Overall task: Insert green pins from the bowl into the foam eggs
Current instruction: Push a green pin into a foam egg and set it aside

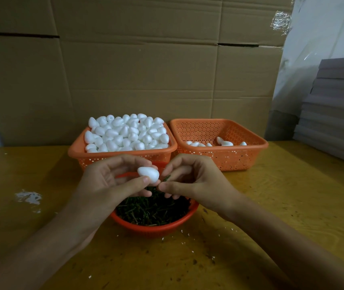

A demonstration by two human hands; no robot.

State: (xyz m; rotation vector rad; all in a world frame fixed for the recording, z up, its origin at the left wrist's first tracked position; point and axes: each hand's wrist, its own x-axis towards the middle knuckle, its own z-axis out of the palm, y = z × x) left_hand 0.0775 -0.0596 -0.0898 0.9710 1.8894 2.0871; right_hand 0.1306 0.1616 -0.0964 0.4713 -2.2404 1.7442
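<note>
One egg (pixel 148 174), one pin (pixel 165 178), between fingers (pixel 133 183)

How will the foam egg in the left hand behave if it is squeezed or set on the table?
The foam egg is probably light: the left hand holds it with fingertips alone. It may dent or crumble if squeezed; white crumbs lie on the table. Being rounded, it would likely roll.
</note>
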